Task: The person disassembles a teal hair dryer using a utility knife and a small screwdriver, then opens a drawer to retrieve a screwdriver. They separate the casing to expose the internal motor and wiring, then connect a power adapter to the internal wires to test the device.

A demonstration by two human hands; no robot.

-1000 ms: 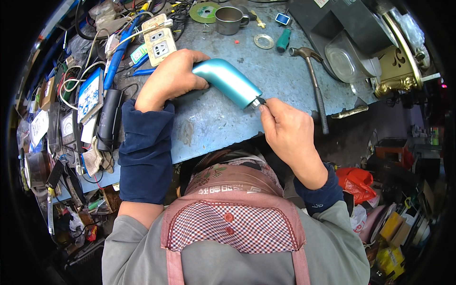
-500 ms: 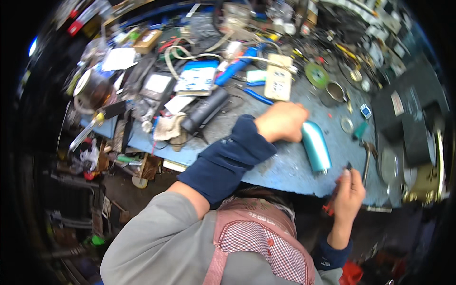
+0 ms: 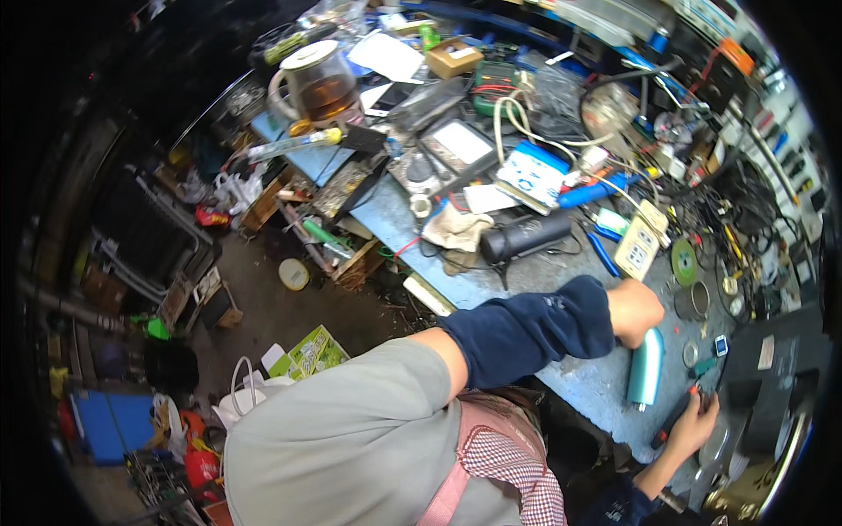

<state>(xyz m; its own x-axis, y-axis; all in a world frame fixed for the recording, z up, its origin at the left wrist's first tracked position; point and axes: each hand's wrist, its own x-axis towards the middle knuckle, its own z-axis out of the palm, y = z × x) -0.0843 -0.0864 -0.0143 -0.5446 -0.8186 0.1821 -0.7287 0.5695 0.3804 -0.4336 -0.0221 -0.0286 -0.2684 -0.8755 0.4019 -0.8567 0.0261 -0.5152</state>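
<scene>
My left hand (image 3: 636, 313) reaches across the bench, its fingers closed around the far end of a teal cylindrical casing (image 3: 645, 373). The casing's near end, with a small metal stub, points toward the bench's front edge. To its right, my right hand (image 3: 695, 427) is closed on a slim red and black hand tool (image 3: 660, 437); a reddish bit also shows past the fingertips. The fingers cover most of that tool, so its kind is unclear. Beyond my left hand lie a cream socket strip (image 3: 642, 241) and a metal cup (image 3: 692, 302).
A black cylinder (image 3: 526, 237), a cloth (image 3: 457, 228), a glass kettle (image 3: 320, 86) and tangled cables crowd the blue bench (image 3: 561, 377). A green disc (image 3: 683, 262) lies beyond the cup. A dark case (image 3: 776, 368) stands at the right. A folded chair (image 3: 153, 228) is at left.
The view has swung left, bringing more floor and the kettle into sight. My left hand stays on the teal casing, and my right hand keeps its tool beside it.
</scene>
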